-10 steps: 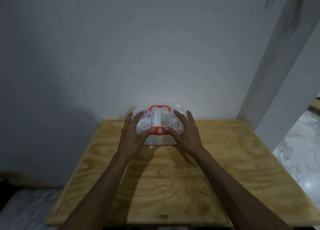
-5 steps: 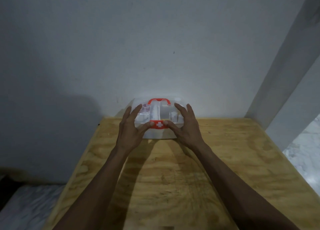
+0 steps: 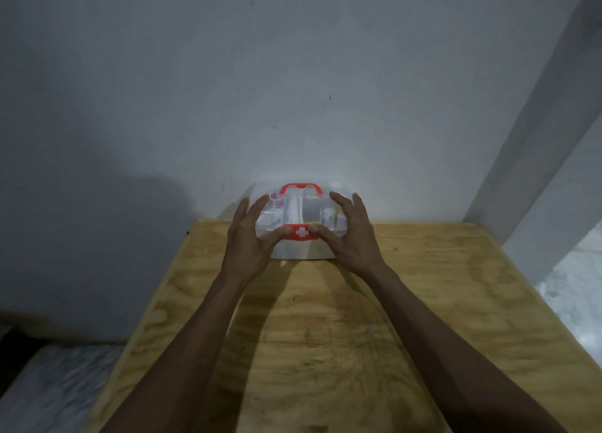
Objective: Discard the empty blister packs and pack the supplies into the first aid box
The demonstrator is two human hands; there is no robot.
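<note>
Since 1.0 s ago, first aid box [image 3: 301,217] sits nearer the wall. Left hand [image 3: 250,237] and right hand [image 3: 353,234] flank it, fingers spread, thumbs pressing the red latch [image 3: 301,232]. Its long axis runs left-right, equidistant from both hands.

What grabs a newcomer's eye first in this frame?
The clear first aid box with its red handle and red latch, brightly lit at the far edge of the plywood table against the wall. Next, the left hand and right hand flanking it, thumbs at the latch, fingers on the lid.
</note>
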